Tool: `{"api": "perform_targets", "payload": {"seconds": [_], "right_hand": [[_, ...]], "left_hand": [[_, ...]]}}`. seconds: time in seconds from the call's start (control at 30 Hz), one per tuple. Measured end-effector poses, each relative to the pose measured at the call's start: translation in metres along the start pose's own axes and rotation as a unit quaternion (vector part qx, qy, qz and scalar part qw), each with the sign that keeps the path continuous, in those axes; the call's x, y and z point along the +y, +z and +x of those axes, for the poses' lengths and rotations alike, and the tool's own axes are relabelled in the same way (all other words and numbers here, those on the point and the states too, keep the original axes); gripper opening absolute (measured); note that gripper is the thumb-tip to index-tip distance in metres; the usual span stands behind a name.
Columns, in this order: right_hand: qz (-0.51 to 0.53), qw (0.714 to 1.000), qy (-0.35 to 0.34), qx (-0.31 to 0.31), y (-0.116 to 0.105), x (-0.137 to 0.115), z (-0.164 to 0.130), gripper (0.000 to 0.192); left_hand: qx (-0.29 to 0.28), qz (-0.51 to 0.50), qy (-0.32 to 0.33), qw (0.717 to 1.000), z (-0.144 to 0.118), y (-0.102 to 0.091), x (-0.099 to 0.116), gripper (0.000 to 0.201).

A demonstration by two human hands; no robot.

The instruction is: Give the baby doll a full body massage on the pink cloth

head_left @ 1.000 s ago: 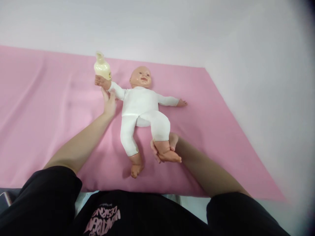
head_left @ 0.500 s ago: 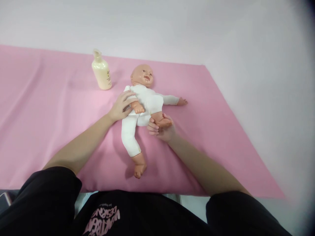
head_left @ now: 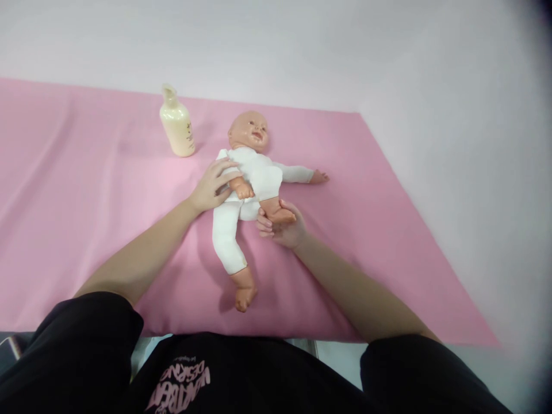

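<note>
A baby doll (head_left: 259, 167) with a white cloth body lies on its back, head away from me. My left hand (head_left: 214, 185) is wrapped round the doll's arm on the left side, fingers over it and thumb below. The small doll hand pokes out beside my fingers. With my right hand (head_left: 290, 227) I hold the doll's bent leg from below, near the ankle. Its foot (head_left: 279, 214) is raised and covers part of my palm. The other leg (head_left: 228, 244) lies stretched toward me, and the far arm (head_left: 297, 173) is spread out to the right.
A cream pump bottle (head_left: 179, 129) stands upright left of the doll's head. Pink cloth (head_left: 107, 190) with soft folds covers the table. Its right edge slants toward me, and a pale wall (head_left: 276, 52) rises behind.
The doll's raised foot has shifted slightly left in my right hand, its knee moving along with it. My left hand stays in place on the arm.
</note>
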State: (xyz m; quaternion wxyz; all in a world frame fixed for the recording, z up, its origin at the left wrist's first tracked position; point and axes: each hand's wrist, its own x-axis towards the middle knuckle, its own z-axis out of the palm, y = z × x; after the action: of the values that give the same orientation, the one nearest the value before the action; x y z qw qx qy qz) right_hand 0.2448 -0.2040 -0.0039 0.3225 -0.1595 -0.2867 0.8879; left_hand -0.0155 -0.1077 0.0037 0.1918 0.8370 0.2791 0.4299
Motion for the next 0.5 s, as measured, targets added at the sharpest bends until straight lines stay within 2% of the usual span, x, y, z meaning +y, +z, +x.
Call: {"api": "perform_targets", "payload": {"seconds": [0.17,0.5], "right_hand": [[-0.026,0.998,0.009,0.048,0.0030,-0.0003,0.0001,0.044],[-0.042,0.998,0.009,0.051,0.0045,-0.0001,0.0004,0.045]], "left_hand": [[0.003,-0.012,-0.015,1.000,0.0000,0.0003,-0.0006,0.040],[0.018,-0.076,-0.056,0.995,0.0017,-0.0004,0.0036,0.038]]}}
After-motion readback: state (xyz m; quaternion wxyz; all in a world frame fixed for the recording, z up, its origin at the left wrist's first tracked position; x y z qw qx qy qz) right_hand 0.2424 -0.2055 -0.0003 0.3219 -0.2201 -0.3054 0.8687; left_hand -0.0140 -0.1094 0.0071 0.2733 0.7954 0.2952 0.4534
